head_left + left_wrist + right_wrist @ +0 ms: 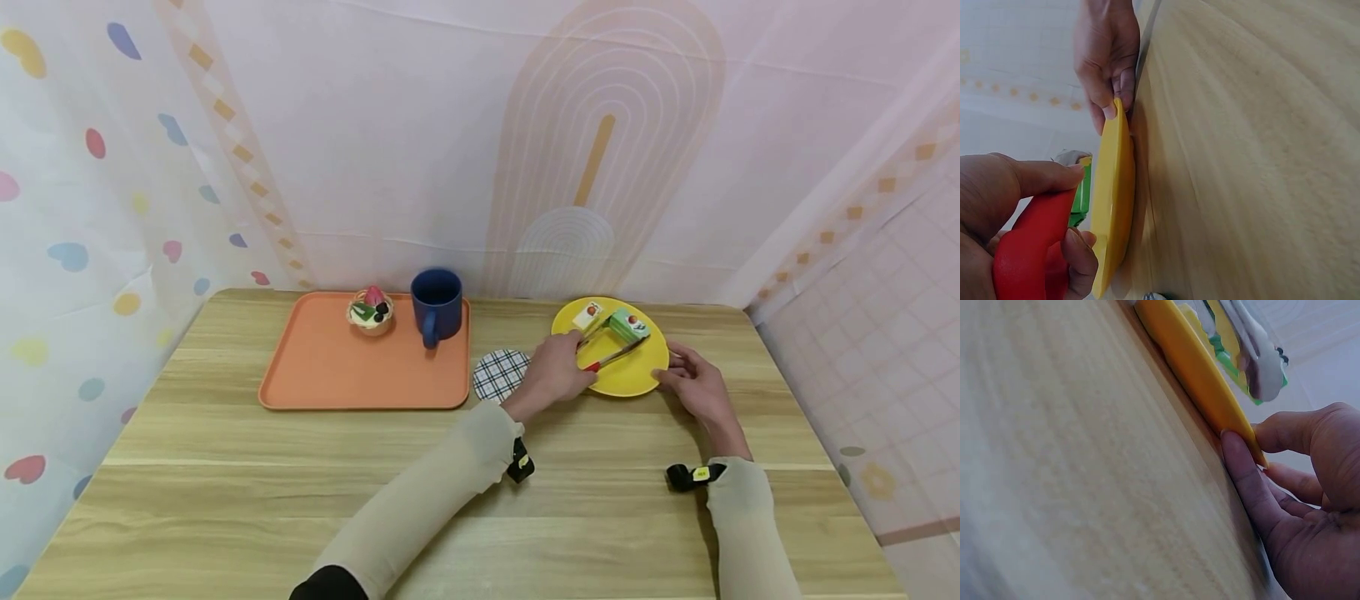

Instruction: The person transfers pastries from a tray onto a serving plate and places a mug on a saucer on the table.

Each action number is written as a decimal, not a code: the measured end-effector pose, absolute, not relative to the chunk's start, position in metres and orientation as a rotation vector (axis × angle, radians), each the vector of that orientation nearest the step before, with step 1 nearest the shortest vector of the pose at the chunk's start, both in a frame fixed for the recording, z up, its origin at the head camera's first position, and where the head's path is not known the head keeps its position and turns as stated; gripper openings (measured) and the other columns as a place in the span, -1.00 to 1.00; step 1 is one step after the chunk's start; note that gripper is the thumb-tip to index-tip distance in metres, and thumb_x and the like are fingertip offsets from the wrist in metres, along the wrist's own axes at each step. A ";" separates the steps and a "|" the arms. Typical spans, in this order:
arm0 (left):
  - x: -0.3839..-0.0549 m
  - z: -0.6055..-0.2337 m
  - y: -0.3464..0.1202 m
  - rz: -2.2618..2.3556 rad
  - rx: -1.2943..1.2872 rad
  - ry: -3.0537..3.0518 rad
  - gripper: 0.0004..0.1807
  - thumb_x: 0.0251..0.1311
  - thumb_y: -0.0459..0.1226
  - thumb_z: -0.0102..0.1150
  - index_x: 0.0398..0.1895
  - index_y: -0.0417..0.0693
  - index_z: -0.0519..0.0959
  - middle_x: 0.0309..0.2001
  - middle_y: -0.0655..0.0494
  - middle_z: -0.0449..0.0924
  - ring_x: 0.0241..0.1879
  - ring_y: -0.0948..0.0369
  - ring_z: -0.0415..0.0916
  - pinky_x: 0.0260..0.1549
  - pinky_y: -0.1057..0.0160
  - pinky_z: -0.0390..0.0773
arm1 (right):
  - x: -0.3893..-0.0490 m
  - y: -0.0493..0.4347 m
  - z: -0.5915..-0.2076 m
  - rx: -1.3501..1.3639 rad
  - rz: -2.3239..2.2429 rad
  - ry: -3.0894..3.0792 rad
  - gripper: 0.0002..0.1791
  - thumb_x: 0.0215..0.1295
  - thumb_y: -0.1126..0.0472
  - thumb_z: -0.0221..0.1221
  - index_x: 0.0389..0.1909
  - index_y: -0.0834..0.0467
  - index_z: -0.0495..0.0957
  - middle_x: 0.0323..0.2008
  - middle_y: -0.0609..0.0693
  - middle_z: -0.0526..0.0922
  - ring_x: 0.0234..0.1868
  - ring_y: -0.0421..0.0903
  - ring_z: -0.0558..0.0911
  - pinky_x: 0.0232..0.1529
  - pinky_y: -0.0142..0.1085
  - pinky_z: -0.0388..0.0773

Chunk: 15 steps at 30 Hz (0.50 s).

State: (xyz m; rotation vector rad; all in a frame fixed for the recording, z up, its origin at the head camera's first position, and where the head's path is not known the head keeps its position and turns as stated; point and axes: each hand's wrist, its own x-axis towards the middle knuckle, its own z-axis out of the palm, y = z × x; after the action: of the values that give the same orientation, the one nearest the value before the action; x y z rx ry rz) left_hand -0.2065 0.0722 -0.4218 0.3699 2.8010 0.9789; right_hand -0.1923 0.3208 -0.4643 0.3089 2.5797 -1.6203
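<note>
My left hand [557, 367] grips a pair of tongs by the red handles [1032, 250], thumb on one side and fingers on the other. The metal arms of the tongs [621, 353] reach over the yellow plate [636, 379] and stand on either side of a green-sided cake slice [628, 323]. In the right wrist view, a tong tip [1266, 378] overlaps the slice. A smaller pale cake piece [587, 314] lies at the plate's back left. At the plate's right rim, my right hand [697, 387] pinches the edge between thumb and fingers.
Left of the plate lies a round checked coaster [501, 373], partly behind my left hand. An orange tray [360, 375] further left bears a fruit tart [370, 312] and a blue mug [437, 302]. A patterned cloth [420, 167] hangs behind the wooden table [592, 517].
</note>
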 end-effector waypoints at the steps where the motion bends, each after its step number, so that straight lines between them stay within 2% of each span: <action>1: -0.207 -0.422 0.074 0.979 0.362 2.797 -0.39 0.17 -0.09 0.46 0.26 -0.08 0.52 -0.02 0.08 0.63 -0.18 0.19 0.49 -0.20 0.26 0.54 | -0.192 0.321 -0.464 0.309 -1.619 2.581 -0.25 0.43 0.26 0.23 0.57 0.17 0.19 0.31 0.29 0.46 -0.22 -0.51 0.57 -0.17 -0.55 0.60; 7: -0.211 -0.419 0.081 0.985 0.300 2.757 -0.37 0.19 -0.11 0.45 0.31 -0.06 0.50 0.07 0.08 0.64 -0.15 0.18 0.50 -0.15 0.25 0.58 | -0.192 0.321 -0.465 0.318 -1.603 2.593 -0.26 0.42 0.25 0.24 0.56 0.18 0.20 0.28 0.27 0.47 -0.22 -0.49 0.56 -0.17 -0.55 0.60; 15: -0.215 -0.420 0.087 0.964 0.292 2.764 -0.41 0.19 -0.13 0.44 0.26 -0.09 0.52 0.03 0.07 0.65 -0.22 0.19 0.52 -0.26 0.28 0.56 | -0.192 0.321 -0.466 0.306 -1.595 2.607 -0.27 0.43 0.26 0.23 0.56 0.18 0.20 0.28 0.29 0.48 -0.22 -0.50 0.56 -0.17 -0.55 0.60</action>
State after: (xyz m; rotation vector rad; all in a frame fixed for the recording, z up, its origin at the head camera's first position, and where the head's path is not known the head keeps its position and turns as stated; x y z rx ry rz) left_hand -0.2155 0.0869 -0.4204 0.2919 2.7644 0.9637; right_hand -0.1924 0.3209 -0.4661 0.3058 2.6073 -1.5951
